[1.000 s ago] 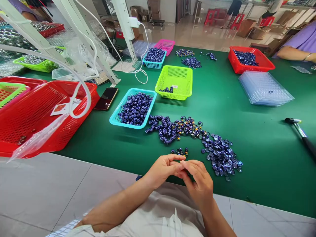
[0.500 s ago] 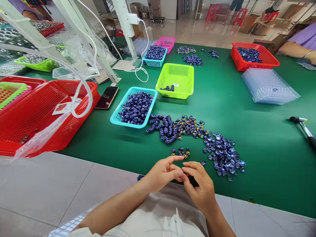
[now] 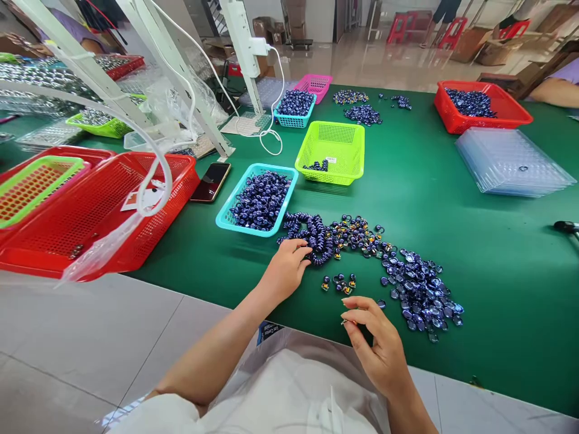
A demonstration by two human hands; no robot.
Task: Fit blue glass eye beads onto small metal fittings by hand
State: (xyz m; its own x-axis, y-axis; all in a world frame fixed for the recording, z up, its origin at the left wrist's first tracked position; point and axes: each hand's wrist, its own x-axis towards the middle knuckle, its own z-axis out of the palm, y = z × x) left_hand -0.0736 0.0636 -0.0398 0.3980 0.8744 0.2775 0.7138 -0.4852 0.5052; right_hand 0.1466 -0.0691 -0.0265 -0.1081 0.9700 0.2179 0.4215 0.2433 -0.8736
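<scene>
My left hand (image 3: 286, 272) is at the near edge of a curving row of dark blue rings (image 3: 320, 238), its fingers apart and at the nearest rings. My right hand (image 3: 375, 337) is just above the table's front edge, thumb and forefinger pinched on a small shiny piece (image 3: 345, 322), mostly hidden. Ahead of it lies a little group of blue rings with amber-coloured parts (image 3: 344, 283). Beyond are a larger pile of such rings (image 3: 357, 232) and, to the right, a heap of flat, glossy blue discs (image 3: 420, 292).
A blue basket (image 3: 220, 218) full of dark blue pieces and a lime basket (image 3: 353, 147) stand behind. Large red baskets (image 3: 158, 241), a phone (image 3: 211, 182) and a lamp frame with white cables (image 3: 246, 48) occupy the left. Clear trays (image 3: 511, 160) and a red basket (image 3: 484, 123) stand right.
My hands, which were together at the table's front edge, have parted. The left has gone forward and left to the row of rings; the right stays near the edge, pinching. The view has shifted slightly.
</scene>
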